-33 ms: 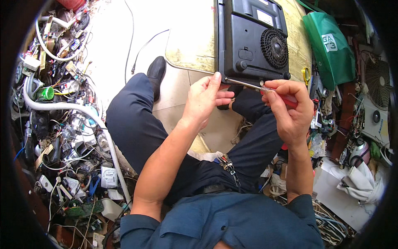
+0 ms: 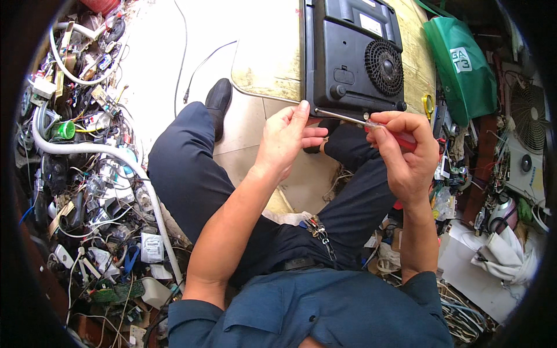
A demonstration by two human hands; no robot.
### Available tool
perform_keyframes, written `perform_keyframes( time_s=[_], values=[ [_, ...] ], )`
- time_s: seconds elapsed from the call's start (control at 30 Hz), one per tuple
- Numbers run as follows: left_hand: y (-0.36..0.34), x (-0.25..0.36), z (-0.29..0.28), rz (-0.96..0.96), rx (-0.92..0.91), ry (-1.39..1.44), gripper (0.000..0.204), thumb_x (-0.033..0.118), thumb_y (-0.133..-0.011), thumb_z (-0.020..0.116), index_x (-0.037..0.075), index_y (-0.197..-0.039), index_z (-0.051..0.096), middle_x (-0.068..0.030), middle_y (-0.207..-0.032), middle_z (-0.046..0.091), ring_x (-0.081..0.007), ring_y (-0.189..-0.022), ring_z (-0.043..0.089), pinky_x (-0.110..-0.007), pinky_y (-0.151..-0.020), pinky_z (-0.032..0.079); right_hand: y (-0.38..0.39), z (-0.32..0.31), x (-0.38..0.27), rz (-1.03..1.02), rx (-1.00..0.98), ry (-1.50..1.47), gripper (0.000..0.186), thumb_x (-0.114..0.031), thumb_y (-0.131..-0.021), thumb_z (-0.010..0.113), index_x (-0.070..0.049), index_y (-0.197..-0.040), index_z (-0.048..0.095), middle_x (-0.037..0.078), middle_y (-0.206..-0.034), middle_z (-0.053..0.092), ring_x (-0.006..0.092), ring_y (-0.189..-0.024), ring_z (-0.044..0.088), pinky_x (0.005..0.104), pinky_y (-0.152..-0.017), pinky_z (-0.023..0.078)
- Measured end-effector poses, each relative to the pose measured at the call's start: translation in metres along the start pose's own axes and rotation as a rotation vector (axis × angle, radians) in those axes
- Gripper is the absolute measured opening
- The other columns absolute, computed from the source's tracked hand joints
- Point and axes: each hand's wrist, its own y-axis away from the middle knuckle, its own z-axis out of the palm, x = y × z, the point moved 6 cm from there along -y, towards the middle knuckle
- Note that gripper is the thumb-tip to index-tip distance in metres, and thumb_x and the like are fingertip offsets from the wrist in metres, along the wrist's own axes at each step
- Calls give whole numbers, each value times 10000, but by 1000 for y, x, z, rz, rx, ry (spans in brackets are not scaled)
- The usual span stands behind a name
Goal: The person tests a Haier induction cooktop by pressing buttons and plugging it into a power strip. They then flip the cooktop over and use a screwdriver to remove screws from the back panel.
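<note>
An induction cooker (image 2: 342, 55) lies upside down, its black underside with a round fan grille (image 2: 384, 66) facing up. At its near left corner, my left hand (image 2: 284, 139) has the thumb on the edge and a finger reaching underneath; the lower fingers stretch out to the right. My right hand (image 2: 406, 148) is closed round the red handle of a screwdriver (image 2: 342, 116). Its metal shaft points left, with the tip at the cooker's near left corner, close to my left thumb. Whether the tip sits in a screw is too small to tell.
The cooker rests on a worn yellowish tabletop (image 2: 264, 72). Heaped electronic parts and cables (image 2: 98, 191) fill the left side, with a grey hose (image 2: 87, 148) across them. To the right are a green bag (image 2: 461, 69), a yellow tape roll (image 2: 428, 105) and a fan (image 2: 528, 116).
</note>
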Motion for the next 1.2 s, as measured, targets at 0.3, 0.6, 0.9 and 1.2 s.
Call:
perform_keyframes(
  time_s=[0.3, 0.6, 0.9, 1.2],
  values=[
    [2, 3, 4, 32, 5, 14, 439, 389, -1109, 535, -31, -1232, 570, -179, -1174, 676, -268, -983, 747, -337, -804, 636, -21, 0, -18, 61, -102, 188, 86, -9, -936, 730, 41, -939, 660, 125, -878, 743, 168, -750, 733, 294, -713, 587],
    [0, 0, 8, 79, 66, 66, 392, 329, -1127, 494, -52, -1207, 538, -186, -1132, 668, -274, -939, 760, -324, -750, 640, -75, 57, -67, -354, -785, 1094, 211, -198, -898, 693, -23, -800, 758, 208, -741, 709, 393, -748, 735, 479, -728, 594],
    [1, 7, 10, 91, 122, 9, 391, 322, -1124, 494, -63, -1157, 554, -183, -1068, 683, -242, -813, 765, -296, -665, 629, -106, 91, -64, -64, -1028, 1169, 224, -157, -896, 666, 45, -899, 762, 269, -803, 696, 423, -826, 714, 457, -815, 575],
    [2, 5, 10, 121, 143, 34, 409, 341, -1110, 531, -66, -1127, 561, -174, -975, 674, -240, -763, 762, -304, -619, 625, -83, 90, -71, -569, -1180, 1286, 111, -145, -766, 728, -46, -751, 775, 184, -751, 731, 340, -737, 763, 435, -669, 618]
  ],
)
